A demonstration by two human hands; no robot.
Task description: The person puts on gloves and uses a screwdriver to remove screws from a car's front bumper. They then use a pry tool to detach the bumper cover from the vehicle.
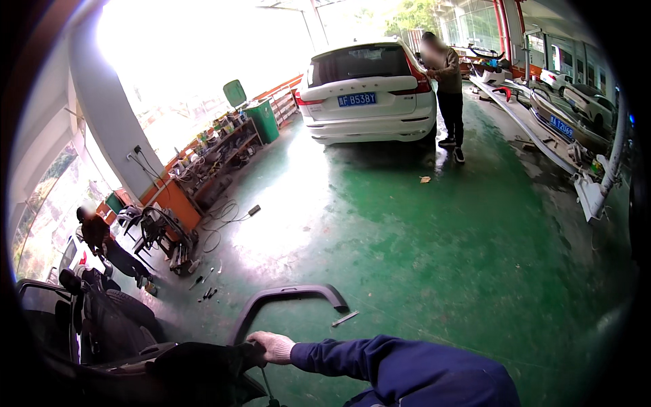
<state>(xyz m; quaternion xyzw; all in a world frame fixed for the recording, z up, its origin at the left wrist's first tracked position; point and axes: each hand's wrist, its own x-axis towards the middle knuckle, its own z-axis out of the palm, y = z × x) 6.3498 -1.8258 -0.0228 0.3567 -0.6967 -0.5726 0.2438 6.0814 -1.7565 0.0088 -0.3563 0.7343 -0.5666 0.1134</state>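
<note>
Hand [276, 348], gloved: fingers touch dark part [203, 361]; grip cannot be told. Weak hold could cause slipping; a misstep could crack arch-shaped trim [291, 292] beyond the fingers.

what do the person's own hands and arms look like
A long, dark blue sleeve, creased and plain, reaches the right wrist. The right hand seems to wear a pale fabric glove. The left hand isn't visible.

From my end I see green floor [441, 264] bearing curved dark trim [291, 292] just beyond the right hand [274, 347], a strip [344, 319] rightward, tools [207, 294] farther left.
</note>
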